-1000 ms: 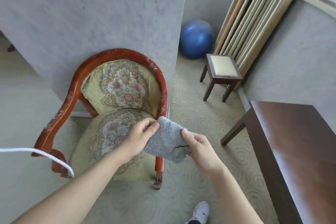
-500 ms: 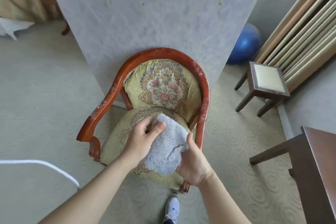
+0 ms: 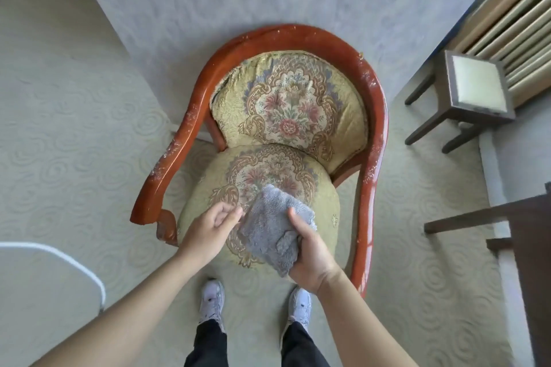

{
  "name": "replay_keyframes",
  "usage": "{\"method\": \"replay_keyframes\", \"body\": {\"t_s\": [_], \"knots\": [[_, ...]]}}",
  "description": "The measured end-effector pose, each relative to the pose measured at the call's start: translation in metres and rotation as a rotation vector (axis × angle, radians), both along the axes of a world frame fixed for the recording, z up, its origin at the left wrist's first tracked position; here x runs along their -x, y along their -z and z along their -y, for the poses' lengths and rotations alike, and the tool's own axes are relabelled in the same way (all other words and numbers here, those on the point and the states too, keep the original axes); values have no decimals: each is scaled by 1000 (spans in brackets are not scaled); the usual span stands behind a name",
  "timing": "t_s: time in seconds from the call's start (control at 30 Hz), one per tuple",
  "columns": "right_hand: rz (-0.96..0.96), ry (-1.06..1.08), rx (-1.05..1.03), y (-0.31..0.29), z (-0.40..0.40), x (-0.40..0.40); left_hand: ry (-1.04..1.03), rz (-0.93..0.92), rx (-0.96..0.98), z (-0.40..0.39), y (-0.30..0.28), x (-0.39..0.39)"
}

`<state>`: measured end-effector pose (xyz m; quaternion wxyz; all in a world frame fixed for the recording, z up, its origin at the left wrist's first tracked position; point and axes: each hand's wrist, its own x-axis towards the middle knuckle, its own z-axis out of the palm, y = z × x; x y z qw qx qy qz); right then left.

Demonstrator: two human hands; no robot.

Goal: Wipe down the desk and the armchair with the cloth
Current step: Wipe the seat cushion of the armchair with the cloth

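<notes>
Right hand (image 3: pixel 310 253) fingers clenched on grey cloth (image 3: pixel 268 232), bunched over armchair (image 3: pixel 372 116) seat front; left hand (image 3: pixel 208 229) loosely curled, just beside it, grasping nothing. Best flattened first, then swept front to backrest, finishing along chipped wooden rail.

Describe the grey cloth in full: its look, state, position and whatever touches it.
The cloth is grey, thick and fluffy, like plush microfibre, and looks dry. It is folded or bunched into a rough pad, one corner pointing up toward the chair back, its lower part crumpled. It sits over the front of the armchair's floral seat cushion; whether it presses on the fabric cannot be told. The right hand grips its right and lower edge, thumb on top. The left hand meets its left edge at the fingertips.
</notes>
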<state>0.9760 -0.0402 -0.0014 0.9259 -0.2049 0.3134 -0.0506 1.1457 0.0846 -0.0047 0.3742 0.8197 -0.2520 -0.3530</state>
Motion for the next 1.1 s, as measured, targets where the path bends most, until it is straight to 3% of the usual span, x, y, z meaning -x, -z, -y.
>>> {"method": "replay_keyframes", "body": {"t_s": [0.27, 0.53, 0.73, 0.87, 0.97, 1.03, 1.1], "knots": [[-274, 592, -17, 90, -3, -24, 330, -10, -278, 1, 115, -68], [-586, 953, 79, 184, 31, -34, 251, 96, -409, 46, 222, -83], [-846, 998, 289, 256, 70, -53, 368, 405, -451, 73, 317, -94], [-1022, 930, 681, 289, 98, -63, 306, 634, -464, 83, 370, -86], [-1158, 1006, 986, 309, 117, -76, 232, 767, -413, 85, 390, -82], [-1166, 858, 1149, 331, 117, -86, 221, 809, -400, 84, 397, -83], [-1151, 552, 1190, 355, 110, -96, 222, 828, -401, 83, 399, -82]]}}
